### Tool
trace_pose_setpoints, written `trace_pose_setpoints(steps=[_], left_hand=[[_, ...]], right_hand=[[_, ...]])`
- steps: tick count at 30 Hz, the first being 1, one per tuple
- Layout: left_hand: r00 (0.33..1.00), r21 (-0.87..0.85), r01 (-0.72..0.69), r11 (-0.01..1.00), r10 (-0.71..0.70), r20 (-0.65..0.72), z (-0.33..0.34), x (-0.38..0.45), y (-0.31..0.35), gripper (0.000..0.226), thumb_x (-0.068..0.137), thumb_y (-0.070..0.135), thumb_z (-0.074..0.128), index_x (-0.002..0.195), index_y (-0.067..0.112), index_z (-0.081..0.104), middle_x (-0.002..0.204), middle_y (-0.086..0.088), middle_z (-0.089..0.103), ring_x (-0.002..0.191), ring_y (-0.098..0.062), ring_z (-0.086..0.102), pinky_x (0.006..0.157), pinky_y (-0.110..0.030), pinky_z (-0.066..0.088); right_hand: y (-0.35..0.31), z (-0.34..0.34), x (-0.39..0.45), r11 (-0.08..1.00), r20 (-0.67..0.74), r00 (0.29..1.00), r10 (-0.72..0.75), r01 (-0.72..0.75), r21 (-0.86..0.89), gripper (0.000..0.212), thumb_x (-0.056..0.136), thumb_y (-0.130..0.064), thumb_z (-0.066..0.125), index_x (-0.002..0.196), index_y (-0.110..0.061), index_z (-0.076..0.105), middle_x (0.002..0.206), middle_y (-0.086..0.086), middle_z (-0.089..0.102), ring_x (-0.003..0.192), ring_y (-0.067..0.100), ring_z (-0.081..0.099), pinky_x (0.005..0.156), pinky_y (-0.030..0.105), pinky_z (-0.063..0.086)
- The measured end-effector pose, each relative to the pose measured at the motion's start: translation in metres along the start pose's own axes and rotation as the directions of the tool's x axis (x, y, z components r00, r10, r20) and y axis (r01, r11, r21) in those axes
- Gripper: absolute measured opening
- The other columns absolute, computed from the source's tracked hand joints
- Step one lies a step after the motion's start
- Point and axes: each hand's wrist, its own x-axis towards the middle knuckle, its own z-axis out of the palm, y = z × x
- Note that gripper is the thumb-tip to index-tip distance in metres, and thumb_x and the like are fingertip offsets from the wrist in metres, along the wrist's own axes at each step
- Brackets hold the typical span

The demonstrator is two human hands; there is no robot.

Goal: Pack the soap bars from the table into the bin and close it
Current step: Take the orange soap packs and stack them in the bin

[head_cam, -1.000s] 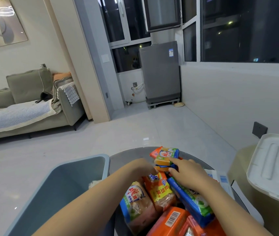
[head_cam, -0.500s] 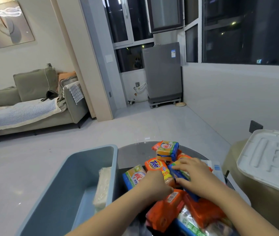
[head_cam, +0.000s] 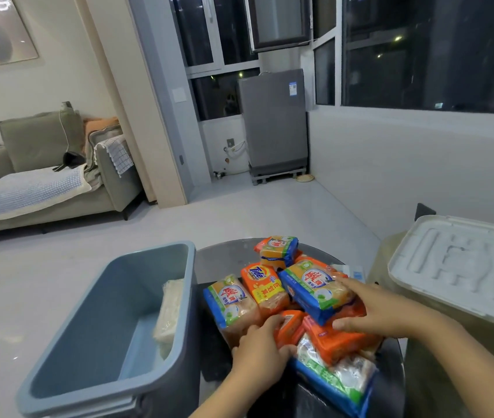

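Several wrapped soap bars are piled on the round dark table. My left hand curls around a small orange soap bar at the near side of the pile. My right hand grips the right end of a blue-wrapped soap bar, fingers on top and thumb beneath, just above another orange bar. The blue-grey bin stands open left of the table, with one pale soap pack leaning against its right wall. The white bin lid lies at the right.
The lid rests on a beige stool close to the table's right edge. An orange Tide bar and other packs lie further back on the pile. Bare floor stretches beyond, with a sofa at far left and a grey appliance by the window.
Both hands have drawn back to the near side of the pile. The left now holds the small orange bar, and the right has closed on the blue-wrapped bar.
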Motion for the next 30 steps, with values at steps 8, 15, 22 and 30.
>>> trace_pose_setpoints(steps=[8, 15, 22, 30], left_hand=[[0.999, -0.266, 0.043, 0.963, -0.036, 0.032, 0.0, 0.003, -0.011, 0.069, 0.074, 0.056, 0.065, 0.136, 0.039, 0.04, 0.138, 0.001, 0.048, 0.12, -0.021, 0.051, 0.104, -0.042, 0.043], [0.996, -0.594, 0.091, 0.799, -0.066, 0.063, -0.002, -0.011, -0.013, 0.057, 0.083, 0.042, 0.065, 0.134, 0.023, 0.047, 0.122, 0.0, 0.057, 0.096, -0.011, 0.058, 0.063, -0.017, 0.046], [0.996, -0.629, 0.084, 0.773, -0.05, 0.073, -0.002, -0.027, -0.013, 0.058, 0.086, 0.048, 0.058, 0.137, 0.027, 0.041, 0.129, 0.001, 0.052, 0.107, -0.015, 0.054, 0.075, -0.023, 0.044], [0.996, -0.751, 0.084, 0.655, -0.054, 0.065, 0.005, -0.044, -0.021, 0.054, 0.086, 0.049, 0.058, 0.133, 0.024, 0.046, 0.124, -0.004, 0.059, 0.109, -0.022, 0.059, 0.096, -0.041, 0.05]], right_hand=[[0.017, 0.005, -0.012, 0.997, -0.014, 1.0, -0.023, 0.022, -0.074, 0.098, 0.048, -0.05, 0.077, 0.134, -0.031, 0.032, 0.129, -0.008, 0.037, 0.121, 0.011, 0.038, 0.105, 0.03, 0.036], [0.014, 0.01, -0.03, 1.0, -0.07, 0.997, -0.028, 0.027, -0.003, 0.114, 0.039, -0.055, 0.076, 0.137, -0.039, 0.02, 0.106, -0.022, 0.036, 0.095, 0.0, 0.048, 0.078, 0.014, 0.044], [0.004, 0.017, -0.052, 1.0, -0.106, 0.994, -0.018, 0.017, -0.01, 0.119, 0.044, -0.055, 0.077, 0.141, -0.037, 0.01, 0.109, -0.012, 0.036, 0.093, 0.004, 0.049, 0.073, 0.013, 0.044], [-0.004, 0.035, -0.078, 0.996, -0.106, 0.991, -0.081, 0.084, 0.031, 0.091, 0.051, -0.056, 0.075, 0.126, -0.047, 0.025, 0.117, -0.012, 0.042, 0.103, 0.002, 0.047, 0.076, 0.011, 0.042]])
